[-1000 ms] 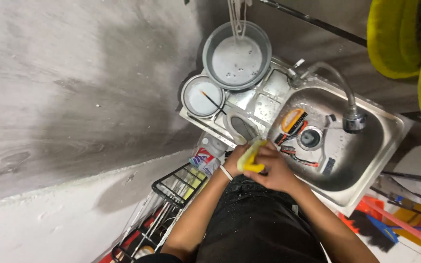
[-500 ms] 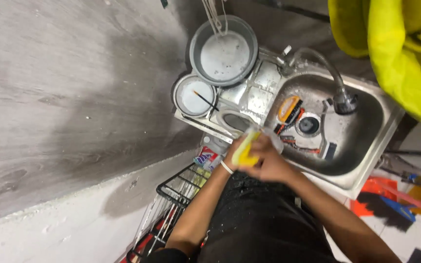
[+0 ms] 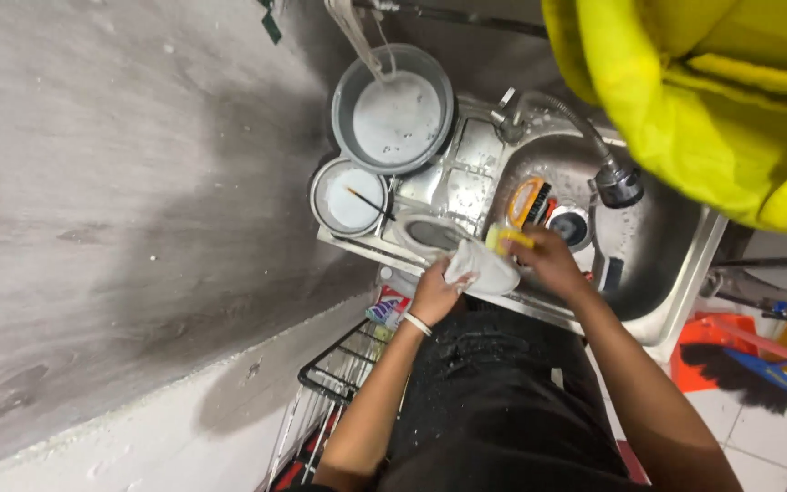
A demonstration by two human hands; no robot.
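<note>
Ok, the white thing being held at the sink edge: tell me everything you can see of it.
The white item looks like a small cup or bowl, too blurred to tell which; its glossy surface suggests plastic or ceramic. It lies tilted at the near rim of the steel sink. The left hand grips its left side; the right hand presses a yellow sponge against its upper right. Nothing else touches it.

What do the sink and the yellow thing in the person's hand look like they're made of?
The sink looks like stainless steel: silvery, glossy, with wet reflections. The yellow thing in the right hand looks like soft sponge foam with a matte surface, though it is mostly hidden, so that's a guess.
</note>
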